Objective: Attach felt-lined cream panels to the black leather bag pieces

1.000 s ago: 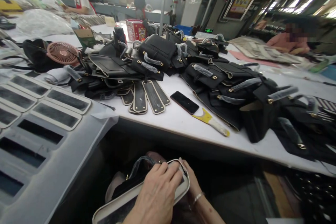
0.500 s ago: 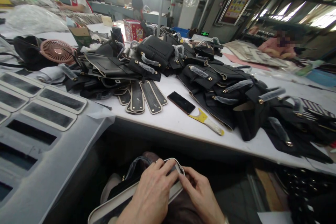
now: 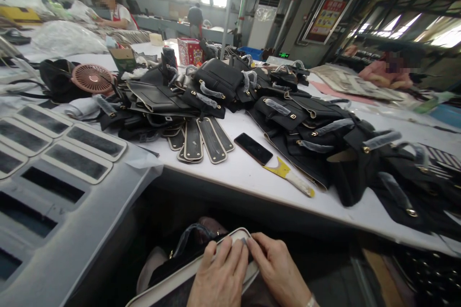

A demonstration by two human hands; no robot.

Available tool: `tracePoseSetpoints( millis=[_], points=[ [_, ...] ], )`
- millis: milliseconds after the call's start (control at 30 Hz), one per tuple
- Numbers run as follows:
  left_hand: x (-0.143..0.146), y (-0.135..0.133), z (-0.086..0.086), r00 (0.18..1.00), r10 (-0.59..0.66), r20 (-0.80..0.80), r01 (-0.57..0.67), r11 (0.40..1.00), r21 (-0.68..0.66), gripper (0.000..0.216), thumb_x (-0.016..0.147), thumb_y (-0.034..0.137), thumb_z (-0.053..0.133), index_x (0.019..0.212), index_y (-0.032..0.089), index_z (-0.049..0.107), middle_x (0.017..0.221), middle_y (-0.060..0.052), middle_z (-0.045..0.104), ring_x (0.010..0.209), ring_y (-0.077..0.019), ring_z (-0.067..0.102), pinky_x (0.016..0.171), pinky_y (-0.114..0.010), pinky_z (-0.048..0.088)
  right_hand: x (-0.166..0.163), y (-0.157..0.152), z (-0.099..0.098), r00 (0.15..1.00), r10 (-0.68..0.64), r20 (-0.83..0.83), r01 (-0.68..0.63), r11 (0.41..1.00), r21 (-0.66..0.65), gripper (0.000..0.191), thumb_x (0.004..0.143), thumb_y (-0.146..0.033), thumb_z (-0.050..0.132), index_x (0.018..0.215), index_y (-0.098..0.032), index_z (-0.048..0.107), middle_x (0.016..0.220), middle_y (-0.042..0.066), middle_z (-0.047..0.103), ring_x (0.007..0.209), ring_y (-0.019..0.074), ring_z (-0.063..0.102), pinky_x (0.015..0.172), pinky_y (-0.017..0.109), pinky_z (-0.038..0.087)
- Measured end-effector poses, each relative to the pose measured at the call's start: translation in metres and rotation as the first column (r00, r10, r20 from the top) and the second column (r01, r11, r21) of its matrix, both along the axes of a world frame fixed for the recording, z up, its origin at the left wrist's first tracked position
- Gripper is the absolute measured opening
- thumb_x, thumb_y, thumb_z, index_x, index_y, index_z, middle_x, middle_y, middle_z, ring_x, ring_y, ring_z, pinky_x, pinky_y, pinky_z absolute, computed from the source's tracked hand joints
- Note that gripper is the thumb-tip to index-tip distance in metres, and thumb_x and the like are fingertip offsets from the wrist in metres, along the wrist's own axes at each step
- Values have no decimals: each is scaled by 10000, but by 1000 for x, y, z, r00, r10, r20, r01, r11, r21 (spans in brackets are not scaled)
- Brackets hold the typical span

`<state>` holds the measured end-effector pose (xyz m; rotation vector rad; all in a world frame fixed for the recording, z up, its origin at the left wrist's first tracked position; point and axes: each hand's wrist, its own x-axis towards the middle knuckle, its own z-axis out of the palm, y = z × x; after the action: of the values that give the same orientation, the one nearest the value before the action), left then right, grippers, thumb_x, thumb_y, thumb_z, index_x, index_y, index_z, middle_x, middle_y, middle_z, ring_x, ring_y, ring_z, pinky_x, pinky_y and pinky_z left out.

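Panel in hand (image 3: 171,293) is dark with a cream border, same combo as the strips (image 3: 213,140) by the near edge of the bench (image 3: 234,170). Bench top's white, bags (image 3: 219,76) are plain black with gold fittings (image 3: 366,149). Yellow-and-whitish scraper (image 3: 290,176) near that edge too, dusty pink fan (image 3: 92,79) towards the left edge, busy-patterned red box (image 3: 190,52) towards the far one.

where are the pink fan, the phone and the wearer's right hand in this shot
Pink fan (image 3: 92,79): head view, on its round front grille.
Phone (image 3: 253,148): head view, on its dark screen.
Right hand (image 3: 276,263): head view, on the back of the hand.
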<state>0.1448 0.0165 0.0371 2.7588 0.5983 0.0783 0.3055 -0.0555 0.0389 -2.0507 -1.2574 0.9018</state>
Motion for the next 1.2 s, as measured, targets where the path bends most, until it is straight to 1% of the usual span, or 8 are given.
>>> tracePoseSetpoints(
  millis=[133, 300, 467, 533, 600, 733, 967, 1200],
  points=[
    [5, 0, 5, 999, 52, 1, -52, 999, 1, 478, 928, 143, 440, 1382, 280, 493, 1287, -38, 628, 1149, -268, 527, 974, -425, 359, 1, 1, -7, 985, 123, 121, -126, 992, 15, 488, 1022, -432, 186, 762, -205, 529, 693, 70, 641, 614, 185, 610, 595, 285, 370],
    [13, 1, 12, 1000, 26, 4, -26, 999, -22, 399, 1000, 298, 387, 1353, 161, 510, 1302, -74, 612, 1118, -262, 525, 975, -424, 346, 3, -2, -17, 960, 143, 242, -159, 986, 49, 453, 1034, -378, 185, 803, -195, 528, 712, 85, 644, 628, 196, 639, 581, 285, 365],
    [16, 8, 19, 1000, 28, 0, -28, 995, -96, 375, 967, 320, 477, 1300, 165, 549, 1263, -79, 622, 1120, -271, 520, 1001, -442, 336, 2, -1, -11, 938, 166, 304, -189, 981, 46, 458, 1027, -353, 206, 800, -181, 564, 683, 82, 636, 598, 202, 637, 559, 289, 367],
    [17, 13, 25, 1000, -15, -24, 11, 989, -146, 330, 939, 267, 503, 1243, 164, 577, 1233, -87, 625, 1134, -281, 509, 1009, -462, 333, 0, -1, -4, 972, 131, 193, -148, 986, 78, 447, 1021, -379, 250, 823, -177, 596, 704, 74, 648, 634, 193, 635, 599, 283, 397],
    [18, 18, 30, 998, -47, -42, 39, 982, -185, 293, 910, 214, 512, 1189, 177, 594, 1214, -82, 625, 1157, -280, 496, 1020, -477, 323, -3, -3, 2, 1000, 22, 6, -22, 995, 93, 413, 1000, -437, 341, 874, -175, 635, 732, 60, 660, 677, 185, 627, 640, 276, 422],
    [16, 26, 37, 998, -47, -38, 39, 983, -181, 325, 877, 136, 487, 1173, 226, 588, 1267, -66, 587, 1188, -274, 474, 1002, -494, 308, -11, -11, 0, 933, -264, -245, 271, 962, -4, 408, 881, -537, 535, 831, -155, 670, 686, 29, 623, 629, 160, 533, 589, 267, 401],
    [21, 50, 50, 997, -56, 60, 66, 979, -192, 295, 862, 73, 462, 899, 273, 675, 1240, -27, 563, 1200, -227, 465, 963, -478, 287, -22, -13, -5, 917, -341, -208, 347, 938, -7, 322, 840, -403, 525, 844, -130, 697, 616, -11, 527, 575, 128, 426, 538, 252, 324],
    [24, 63, 42, 990, -102, 101, 120, 974, -192, 379, 824, 45, 483, 914, 348, 693, 1223, 8, 550, 1221, -204, 457, 1078, -539, 211, -22, -11, 5, 957, -276, -96, 285, 953, 106, 321, 894, -322, 454, 745, -153, 683, 639, 15, 603, 582, 135, 493, 543, 247, 330]
  ],
)
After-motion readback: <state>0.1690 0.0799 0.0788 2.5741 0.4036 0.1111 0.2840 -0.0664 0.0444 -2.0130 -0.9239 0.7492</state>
